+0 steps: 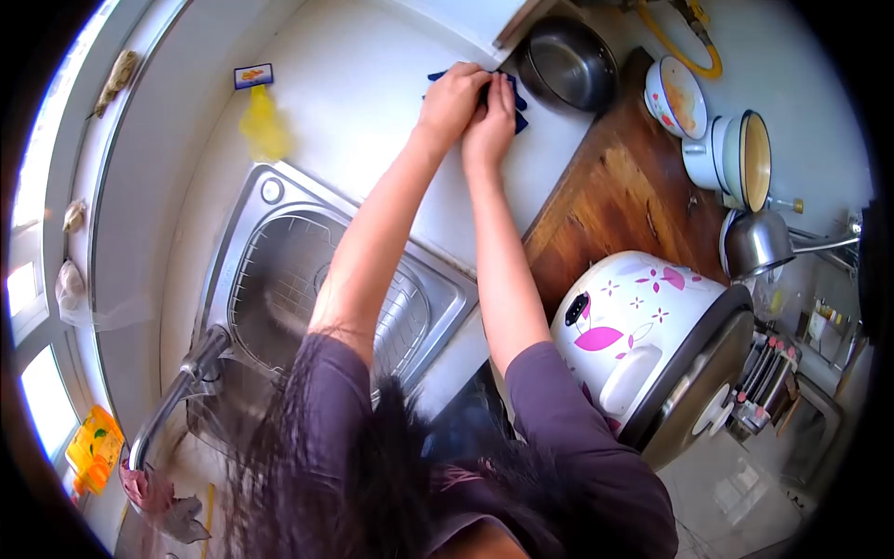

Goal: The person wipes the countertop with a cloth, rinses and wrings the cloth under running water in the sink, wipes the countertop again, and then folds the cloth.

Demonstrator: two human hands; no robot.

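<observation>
White counter, two hands drawn together over a dark blue cloth

Near the far end of the counter (345, 102), the left hand (452, 101) and the right hand (491, 126) meet, close enough to touch or nearly so. Both look narrow, their fingers bent inward rather than spread. The dark blue cloth (521, 120) lies under and between them, its edges showing on either side. The fingertips are hidden, so I cannot tell whether either hand pinches the cloth or only presses on it.

The step in hand appears to be handling the cloth with both hands at one spot on the counter. Any shift from here would call for care on the side of the dark pan (568, 65), which sits just beside the cloth.

Past the pan, a brown wooden surface (619, 200) runs along the counter's edge. Near it are a flowered bowl (678, 98) with some residue inside, pale enamelware (705, 158) and a steel saucepan (764, 244). Closer to the person stands a white appliance with pink flowers (629, 321).

On the other side, the steel sink (303, 193) holds a wire rack (405, 321), partly behind the left forearm. Beyond its corner lie a blurred yellow item (265, 126) and a small blue-edged packet (253, 75), well apart from the hands.
</observation>
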